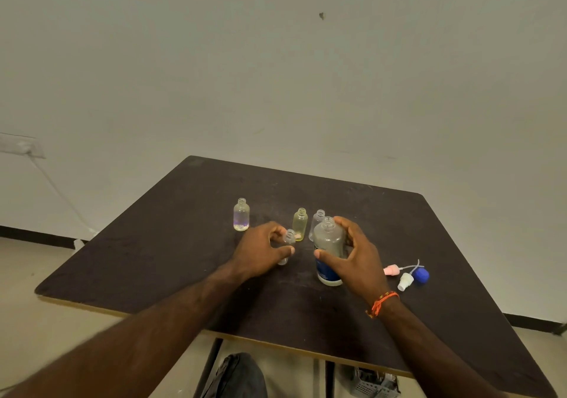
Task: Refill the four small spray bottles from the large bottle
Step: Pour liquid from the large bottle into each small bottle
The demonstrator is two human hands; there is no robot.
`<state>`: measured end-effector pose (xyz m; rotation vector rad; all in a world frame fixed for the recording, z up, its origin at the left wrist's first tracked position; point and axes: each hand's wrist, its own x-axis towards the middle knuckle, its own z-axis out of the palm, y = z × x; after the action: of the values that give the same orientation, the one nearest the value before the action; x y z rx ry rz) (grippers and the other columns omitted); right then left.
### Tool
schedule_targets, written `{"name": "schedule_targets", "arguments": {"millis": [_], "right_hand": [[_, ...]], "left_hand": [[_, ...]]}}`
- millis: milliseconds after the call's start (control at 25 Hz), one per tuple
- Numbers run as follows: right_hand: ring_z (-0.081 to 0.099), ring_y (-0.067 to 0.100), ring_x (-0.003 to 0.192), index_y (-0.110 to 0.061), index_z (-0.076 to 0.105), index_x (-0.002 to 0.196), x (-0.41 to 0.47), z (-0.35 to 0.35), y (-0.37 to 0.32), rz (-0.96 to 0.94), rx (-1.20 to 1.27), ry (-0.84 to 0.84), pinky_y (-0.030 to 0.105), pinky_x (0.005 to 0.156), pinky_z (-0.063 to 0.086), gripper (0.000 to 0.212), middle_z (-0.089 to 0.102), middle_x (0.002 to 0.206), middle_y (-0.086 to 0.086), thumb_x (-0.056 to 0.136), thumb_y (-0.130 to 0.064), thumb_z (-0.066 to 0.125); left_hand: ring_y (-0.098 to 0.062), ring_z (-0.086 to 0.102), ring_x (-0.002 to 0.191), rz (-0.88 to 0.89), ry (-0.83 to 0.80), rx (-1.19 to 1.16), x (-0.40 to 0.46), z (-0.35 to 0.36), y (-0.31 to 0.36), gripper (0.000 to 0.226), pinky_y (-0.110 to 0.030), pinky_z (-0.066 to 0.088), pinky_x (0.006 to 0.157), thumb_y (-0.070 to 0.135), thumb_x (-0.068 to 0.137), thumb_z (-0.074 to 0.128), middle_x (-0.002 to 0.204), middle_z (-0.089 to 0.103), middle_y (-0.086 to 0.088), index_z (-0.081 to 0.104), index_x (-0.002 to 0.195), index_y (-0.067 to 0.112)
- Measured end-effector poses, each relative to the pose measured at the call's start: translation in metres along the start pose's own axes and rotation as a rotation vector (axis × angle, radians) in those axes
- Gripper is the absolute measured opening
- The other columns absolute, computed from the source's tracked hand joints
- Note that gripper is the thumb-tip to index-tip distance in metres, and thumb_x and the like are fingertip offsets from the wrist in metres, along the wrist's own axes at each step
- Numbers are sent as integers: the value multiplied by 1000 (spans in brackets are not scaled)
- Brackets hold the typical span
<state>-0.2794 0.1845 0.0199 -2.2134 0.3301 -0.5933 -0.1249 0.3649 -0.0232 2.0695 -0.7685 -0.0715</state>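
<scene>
On the dark table [153, 253] stands the large clear bottle [329, 244] with a blue label, uncapped; my right hand [357, 253] is wrapped around its right side. My left hand [260, 252] grips a small clear bottle [289, 239], open at the top, just left of the large one. Behind them stand a small yellowish bottle [300, 224] and another small clear bottle [318, 218], partly hidden by the large bottle. A small bottle with a purple tint [241, 215] stands apart to the left. All are uncapped.
Right of the large bottle lie a pink spray head [391, 270] with a tube, a white spray head [405, 281] and a blue cap [421, 275]. A wall is behind the table. A grey basket [374, 384] and dark cloth [236, 376] sit below the table's near edge.
</scene>
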Motion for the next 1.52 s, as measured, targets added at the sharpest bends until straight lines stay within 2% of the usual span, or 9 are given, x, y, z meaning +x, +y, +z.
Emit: {"name": "schedule_targets", "arguments": {"millis": [80,120,240,360,560,760,1000,1400,1520], "right_hand": [[50,-15,112,-37,47,140,2,-3,-10,-81,-102,-11,7,95,42,78,50,129,-27,73,-33,86],[51,-12,110,-37,47,141,4,-5,-13,-113,-153,-24,11,95,44,78,51,128,-26,73,-32,85],[54,9,113,-41,44,144,8,-7,-19,-158,-374,-56,42,97,48,79,59,132,-13,73,-40,78],[51,19,122,-40,40,148,11,-7,-19,-147,-538,-113,51,100,43,81,57,139,-7,75,-41,75],[48,23,127,-40,34,151,10,-3,-17,-175,-687,-175,49,102,37,82,53,145,-6,79,-43,72],[47,23,128,-38,35,151,10,2,-18,-192,-710,-179,49,102,34,81,52,146,-6,79,-43,72],[43,21,130,-40,31,152,10,4,-19,-232,-805,-207,47,103,30,81,48,147,-9,80,-42,69],[42,22,131,-39,33,151,11,-1,-17,-265,-817,-200,48,104,30,78,49,147,-7,82,-43,70],[42,21,132,-40,32,151,11,-1,-17,-265,-834,-203,48,104,30,79,48,147,-7,82,-43,70]], "left_hand": [[2,69,94,53,-17,4,-12,-4,-3,29,-21,55,84,35,81,85,97,74,15,72,105,28],[4,68,94,72,-22,8,-16,-6,-3,28,-21,55,85,35,81,85,97,75,16,73,106,29],[7,68,91,82,-23,24,-25,-13,-2,28,-15,53,81,35,82,86,95,74,18,74,107,28],[12,65,89,93,-31,26,-28,-15,-1,32,-8,48,78,37,81,87,92,71,22,73,109,29],[3,68,98,144,-50,58,-28,-15,-3,52,-19,55,91,42,80,87,112,76,11,72,126,23],[-1,69,104,181,-78,89,-26,-12,-3,55,-27,57,94,45,81,86,117,77,7,70,130,25],[-6,71,105,199,-85,103,-24,-12,-2,56,-27,57,92,47,82,85,118,77,4,70,130,23],[-7,70,109,188,-101,98,-21,-12,-1,58,-25,55,94,47,84,83,122,75,3,67,134,22],[-6,70,109,191,-101,108,-21,-11,-1,57,-20,52,91,47,84,83,123,75,3,67,134,23]]}}
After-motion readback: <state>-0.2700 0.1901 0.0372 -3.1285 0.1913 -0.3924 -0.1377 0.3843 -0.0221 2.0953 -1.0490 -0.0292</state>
